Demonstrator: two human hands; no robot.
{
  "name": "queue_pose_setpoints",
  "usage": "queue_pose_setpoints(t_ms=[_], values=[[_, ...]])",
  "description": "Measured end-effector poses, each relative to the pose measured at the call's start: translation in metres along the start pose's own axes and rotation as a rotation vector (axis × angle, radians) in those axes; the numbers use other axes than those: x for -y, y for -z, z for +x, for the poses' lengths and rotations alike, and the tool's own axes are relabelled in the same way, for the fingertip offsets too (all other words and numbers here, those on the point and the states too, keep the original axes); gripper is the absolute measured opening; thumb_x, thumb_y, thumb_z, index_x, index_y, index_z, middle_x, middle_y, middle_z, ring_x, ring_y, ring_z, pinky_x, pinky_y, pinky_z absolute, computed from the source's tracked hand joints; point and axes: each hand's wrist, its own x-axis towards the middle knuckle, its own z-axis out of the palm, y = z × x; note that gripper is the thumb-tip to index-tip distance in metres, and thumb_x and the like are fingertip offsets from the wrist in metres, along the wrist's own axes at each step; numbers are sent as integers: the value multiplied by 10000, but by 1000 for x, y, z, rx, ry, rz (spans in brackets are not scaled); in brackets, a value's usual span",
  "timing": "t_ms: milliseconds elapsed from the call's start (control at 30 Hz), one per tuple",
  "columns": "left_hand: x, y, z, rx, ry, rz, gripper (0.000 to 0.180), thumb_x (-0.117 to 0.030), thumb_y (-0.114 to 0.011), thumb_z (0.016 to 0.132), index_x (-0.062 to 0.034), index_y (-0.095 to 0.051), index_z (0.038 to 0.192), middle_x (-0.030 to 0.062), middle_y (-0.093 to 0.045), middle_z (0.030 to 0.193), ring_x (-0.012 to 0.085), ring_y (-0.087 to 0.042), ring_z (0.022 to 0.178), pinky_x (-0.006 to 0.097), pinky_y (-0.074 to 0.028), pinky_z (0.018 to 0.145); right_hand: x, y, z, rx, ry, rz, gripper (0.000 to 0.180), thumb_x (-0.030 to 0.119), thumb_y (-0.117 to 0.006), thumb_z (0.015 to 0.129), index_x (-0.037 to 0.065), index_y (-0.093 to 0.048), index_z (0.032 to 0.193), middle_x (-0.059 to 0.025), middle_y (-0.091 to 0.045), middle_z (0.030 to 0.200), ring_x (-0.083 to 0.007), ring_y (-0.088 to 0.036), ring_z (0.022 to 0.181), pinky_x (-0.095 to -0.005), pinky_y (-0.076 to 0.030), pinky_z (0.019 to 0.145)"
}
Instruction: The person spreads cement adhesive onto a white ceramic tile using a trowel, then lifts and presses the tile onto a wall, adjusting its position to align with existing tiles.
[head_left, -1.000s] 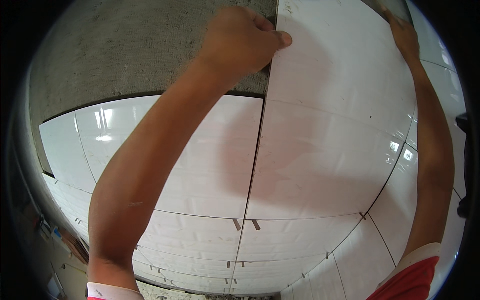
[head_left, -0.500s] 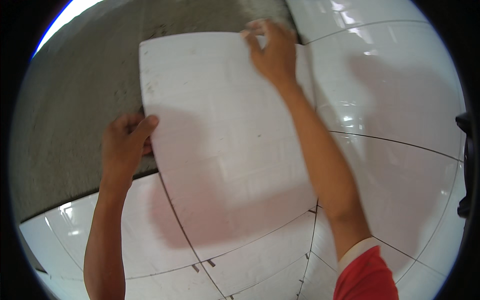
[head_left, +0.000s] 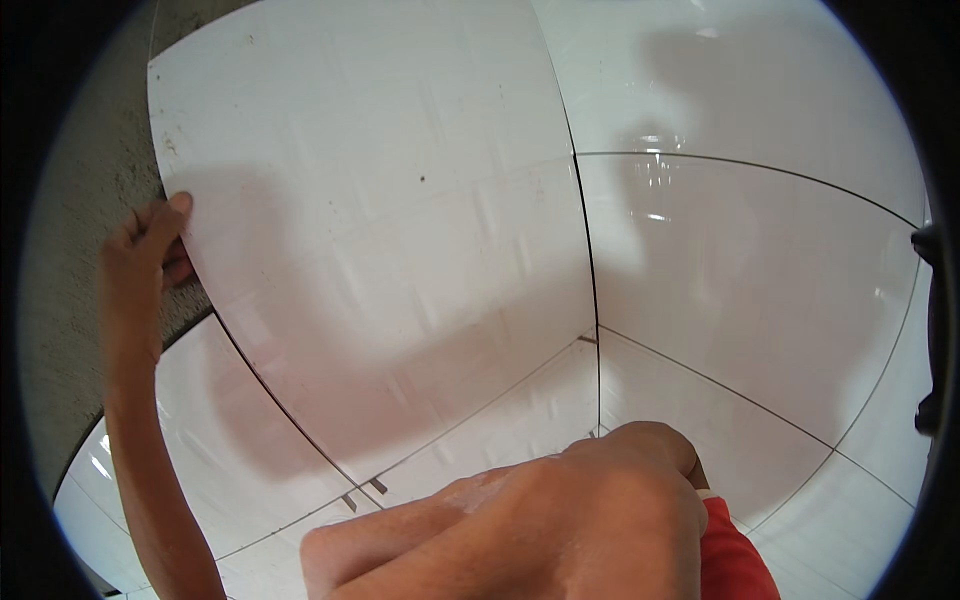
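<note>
A large white wall tile [head_left: 400, 150] fills the middle, standing over a lower row of white tiles and meeting a tiled wall on its right. My left hand [head_left: 145, 250] grips its left edge, the thumb over the front face and the other fingers curled at the edge beside the grey wall. My right hand [head_left: 540, 530] is very near the camera at the bottom, apart from the tile. Its back shows, but its fingers are hidden, so what it holds, if anything, cannot be seen.
Bare grey cement wall [head_left: 75, 220] lies left of the tile. Small dark spacers [head_left: 377, 485] stick out of the joint below it. A glossy tiled wall [head_left: 740, 260] stands on the right, joined to the tile's wall at a corner.
My right hand has left the tile's top edge and come down close to the camera. The left hand keeps its grip on the left edge. The view has shifted, with the tile appearing larger.
</note>
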Motion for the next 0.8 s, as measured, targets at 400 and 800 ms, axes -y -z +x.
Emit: queue_pose_setpoints(t_ms=[400, 800], values=[[-21, 7, -6, 104, 41, -317, 389, -242, -807, 871, 46, -681, 1101, 98, -712, 891, 148, -690, 801, 268, -579, 722, -57, 74, -11, -567, -156, -1211, 362, -110, -529, 752, 34, -688, 1044, -110, -642, 953, -295, -582, 921, -399, -489, 855], [-16, 3, 5, 99, -8, -320, 300, -241, -787, 866, 46, -729, 930, 92, -713, 728, 134, -671, 630, 282, -515, 578, -80, 187, 41, -956, 94, -1284, 239, 209, -573, 1030, 19, -714, 1067, -55, -643, 915, -135, -562, 806, -273, -457, 763]])
